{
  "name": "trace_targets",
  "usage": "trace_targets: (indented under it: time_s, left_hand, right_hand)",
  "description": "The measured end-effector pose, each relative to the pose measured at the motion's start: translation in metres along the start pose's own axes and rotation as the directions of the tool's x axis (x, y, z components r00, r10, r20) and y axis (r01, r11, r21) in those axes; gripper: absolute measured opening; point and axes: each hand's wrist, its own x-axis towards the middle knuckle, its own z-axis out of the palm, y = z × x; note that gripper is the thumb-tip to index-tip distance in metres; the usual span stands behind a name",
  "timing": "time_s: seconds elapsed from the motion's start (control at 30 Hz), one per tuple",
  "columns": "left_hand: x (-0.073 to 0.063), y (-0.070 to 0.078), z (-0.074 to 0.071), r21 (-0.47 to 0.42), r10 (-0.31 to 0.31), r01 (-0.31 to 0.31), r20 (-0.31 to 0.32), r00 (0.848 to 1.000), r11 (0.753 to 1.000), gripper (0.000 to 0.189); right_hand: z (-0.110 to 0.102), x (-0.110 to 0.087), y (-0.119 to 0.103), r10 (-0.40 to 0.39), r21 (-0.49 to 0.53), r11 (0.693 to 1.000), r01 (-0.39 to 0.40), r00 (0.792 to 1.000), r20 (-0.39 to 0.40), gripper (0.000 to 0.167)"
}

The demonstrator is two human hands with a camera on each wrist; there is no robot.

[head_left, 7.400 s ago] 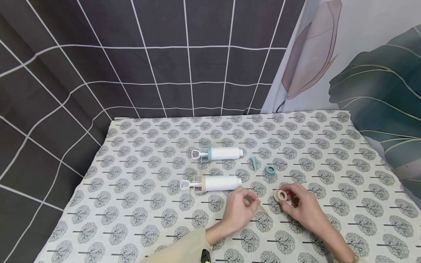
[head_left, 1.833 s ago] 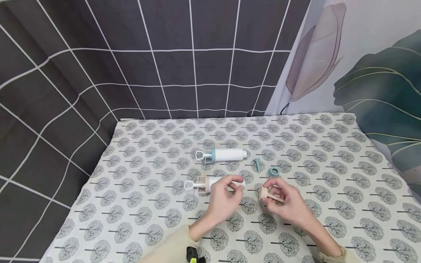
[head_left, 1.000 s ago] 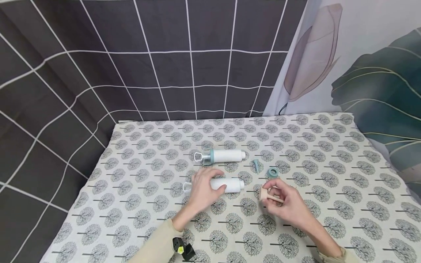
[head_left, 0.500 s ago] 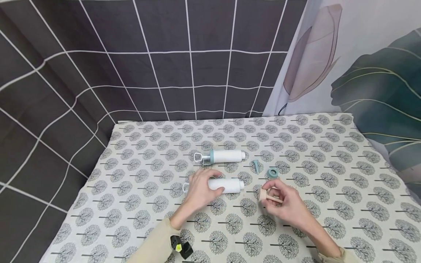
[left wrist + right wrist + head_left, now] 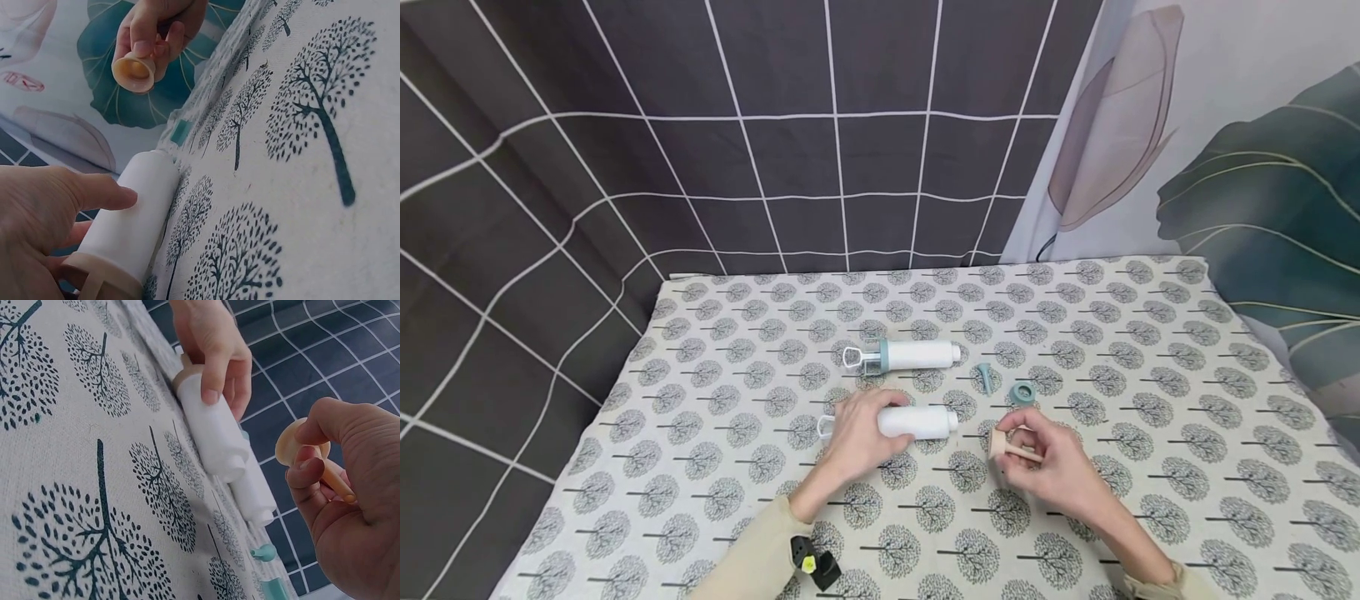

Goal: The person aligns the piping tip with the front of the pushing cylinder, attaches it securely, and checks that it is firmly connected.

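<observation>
My left hand (image 5: 857, 433) grips the near white plunger tube (image 5: 917, 422) at its beige collar (image 5: 103, 278). The thumb lies along one side and the other fingers are on the far side; the tube lies on the cloth, nozzle end to the right. My right hand (image 5: 1051, 461) pinches a beige ring cap (image 5: 292, 442) between thumb and fingers, beside that tube's end but apart from it. A thin beige stem (image 5: 337, 481) sticks out behind the cap toward the palm. Whether it passes through the cap is hidden by fingers.
Behind lies a matching white plunger tube (image 5: 921, 355) with a teal collar. A teal nozzle (image 5: 984, 378) and a teal ring cap (image 5: 1022, 393) rest right of it. The tree-print cloth (image 5: 760, 500) covers the table, with a dark checked curtain (image 5: 790, 158) at the back.
Earlier my left hand pinched the thin beige piece; that now sits with the cap in my right hand. My left hand has moved left onto the near tube. Little differs over the last second.
</observation>
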Motion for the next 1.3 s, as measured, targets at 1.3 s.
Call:
trace_targets:
  time_s: [1.3]
  left_hand:
    - [-0.015, 0.017, -0.024, -0.057, 0.069, -0.065, 0.083, 0.994, 0.996, 0.047]
  right_hand:
    - [0.004, 0.007, -0.003, 0.067, 0.032, 0.997, -0.068, 0.997, 0.044, 0.036]
